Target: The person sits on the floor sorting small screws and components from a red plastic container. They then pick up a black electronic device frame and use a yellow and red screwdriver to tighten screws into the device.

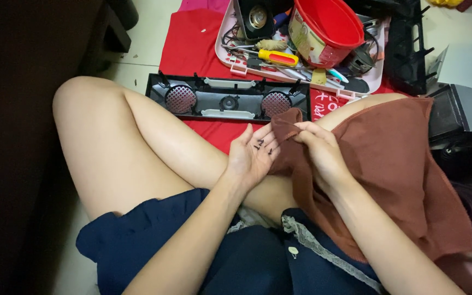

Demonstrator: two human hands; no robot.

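My left hand (253,155) lies palm up over my crossed legs, fingers apart, with several small dark screws (260,144) resting in the palm. My right hand (319,150) pinches a fold of a brown cloth (394,164) that drapes over my right knee; the cloth's corner touches the fingertips of my left hand. Just beyond my hands a long black speaker front panel (228,98) with two round grilles lies on a red mat (192,41).
A pink tray (375,82) at the back holds a red bowl (323,27), a yellow-handled screwdriver (277,57), a small speaker (257,17) and wires. Black electronic casings (462,125) stand at the right. A dark piece of furniture (23,109) fills the left.
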